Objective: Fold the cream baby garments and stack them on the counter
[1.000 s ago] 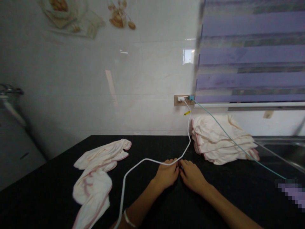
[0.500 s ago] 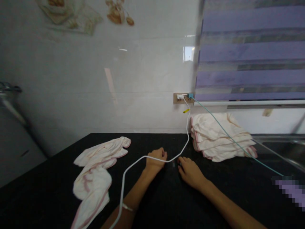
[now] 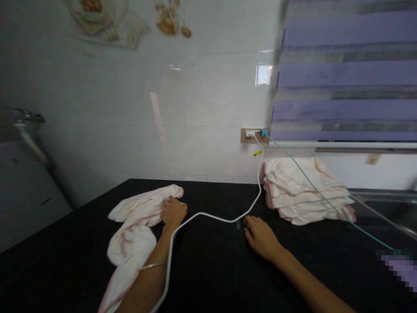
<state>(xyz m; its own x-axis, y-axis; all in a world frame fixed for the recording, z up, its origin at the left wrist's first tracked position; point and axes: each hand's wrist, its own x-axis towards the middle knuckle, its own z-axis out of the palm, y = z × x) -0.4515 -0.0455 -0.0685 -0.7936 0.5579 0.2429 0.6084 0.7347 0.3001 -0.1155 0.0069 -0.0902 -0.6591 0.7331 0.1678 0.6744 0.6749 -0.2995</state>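
Cloth lies crumpled at the left of the black tabletop; the left hand grips its far edge. Right hand rests flat, empty, near a white cable.

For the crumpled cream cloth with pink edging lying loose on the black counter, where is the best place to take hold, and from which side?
Probably the raised upper end of the crumpled cream cloth with pink edging, from above and its right side. There the fabric bunches into thick folds that fingers can pinch, and the left hand already rests on it. The lower end trails flat towards the black counter edge, offering less to gather.
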